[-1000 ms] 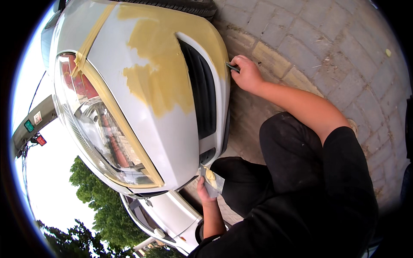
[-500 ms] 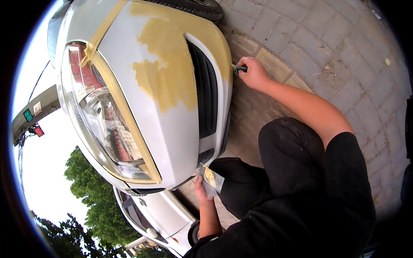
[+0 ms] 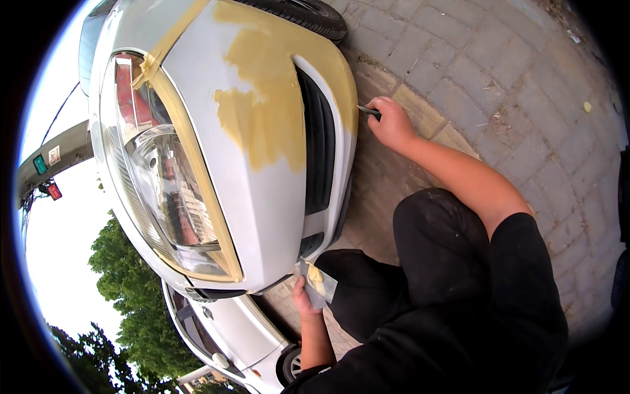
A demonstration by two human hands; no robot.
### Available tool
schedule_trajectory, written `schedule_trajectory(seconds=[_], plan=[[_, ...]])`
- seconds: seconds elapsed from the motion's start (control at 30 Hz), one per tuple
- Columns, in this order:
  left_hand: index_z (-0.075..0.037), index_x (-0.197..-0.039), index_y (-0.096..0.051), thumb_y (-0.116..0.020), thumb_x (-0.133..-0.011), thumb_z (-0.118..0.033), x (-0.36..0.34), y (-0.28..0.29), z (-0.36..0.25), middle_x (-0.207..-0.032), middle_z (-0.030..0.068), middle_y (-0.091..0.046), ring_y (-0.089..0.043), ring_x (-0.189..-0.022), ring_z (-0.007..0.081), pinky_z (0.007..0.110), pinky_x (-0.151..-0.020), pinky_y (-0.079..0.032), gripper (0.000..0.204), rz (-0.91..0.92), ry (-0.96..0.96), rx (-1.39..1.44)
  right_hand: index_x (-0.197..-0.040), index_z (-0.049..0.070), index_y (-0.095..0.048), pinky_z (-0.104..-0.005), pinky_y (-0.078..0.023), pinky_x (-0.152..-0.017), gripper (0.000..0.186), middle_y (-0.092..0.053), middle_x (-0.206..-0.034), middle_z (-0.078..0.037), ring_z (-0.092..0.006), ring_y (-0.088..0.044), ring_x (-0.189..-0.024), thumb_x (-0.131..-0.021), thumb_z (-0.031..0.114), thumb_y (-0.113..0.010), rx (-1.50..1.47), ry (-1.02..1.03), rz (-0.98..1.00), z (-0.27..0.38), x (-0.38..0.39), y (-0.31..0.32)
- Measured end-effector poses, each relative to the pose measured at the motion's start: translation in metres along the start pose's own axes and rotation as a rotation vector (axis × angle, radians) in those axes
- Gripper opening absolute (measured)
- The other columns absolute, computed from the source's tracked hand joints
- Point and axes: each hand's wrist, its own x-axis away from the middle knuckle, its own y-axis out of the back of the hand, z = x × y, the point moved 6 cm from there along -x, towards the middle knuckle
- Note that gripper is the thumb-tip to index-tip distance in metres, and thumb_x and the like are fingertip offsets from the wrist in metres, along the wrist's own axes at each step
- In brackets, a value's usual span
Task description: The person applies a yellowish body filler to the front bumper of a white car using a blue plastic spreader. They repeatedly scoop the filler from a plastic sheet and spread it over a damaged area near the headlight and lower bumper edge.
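Note:
My right hand (image 3: pixel 388 123) grips a small dark putty spreader (image 3: pixel 369 112), its tip at the edge of the car's white bumper (image 3: pixel 249 210), beside the yellowish filler (image 3: pixel 262 118) smeared round the black vent slot (image 3: pixel 319 131). Low in the view my left hand (image 3: pixel 304 295) holds a thin grey plate (image 3: pixel 323 295) with a lump of pale yellow paste (image 3: pixel 315 276) on it. Yellow masking tape (image 3: pixel 206 192) borders the headlight (image 3: pixel 161 171) and crosses the upper body panel.
A tyre (image 3: pixel 306 16) shows at the top. Paving bricks (image 3: pixel 505 98) lie to the right. My bent knees in black trousers (image 3: pixel 433 243) are below my right hand. Another white car (image 3: pixel 236 328), trees (image 3: pixel 131 282) and a pole with small signs (image 3: pixel 65 161) are at the left.
The car and my right hand with the spreader now appear a little further right and the hand lower. My left hand with the plate has shifted slightly left and down in view.

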Motion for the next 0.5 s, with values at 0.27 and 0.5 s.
schedule_trajectory(seconds=[0.27,0.5], plan=[[0.0,-0.129,-0.059,-0.059,-0.096,-0.025,0.004,0.008,0.0,-0.121,0.0143,-0.068,-0.066,-0.109,0.0299,0.042,-0.098,-0.052,0.042,0.032,0.007,0.04,-0.094,0.002,-0.063,-0.043,-0.052,-0.076,0.019,-0.064,-0.097,-0.012,-0.0351,-0.064,-0.089,-0.075,0.004,-0.065,-0.049,0.031,0.143,0.024,0.029,-0.022],[0.0,-0.129,-0.059,-0.058,-0.096,-0.024,0.001,0.017,0.003,-0.12,0.0143,-0.068,-0.066,-0.108,0.0299,0.042,-0.099,-0.052,0.041,0.005,-0.013,0.046,-0.093,0.001,-0.065,-0.043,-0.052,-0.077,0.018,-0.064,-0.094,-0.015,-0.036,-0.064,-0.09,-0.075,0.005,-0.066,-0.001,0.029,0.214,0.018,0.001,-0.005]])
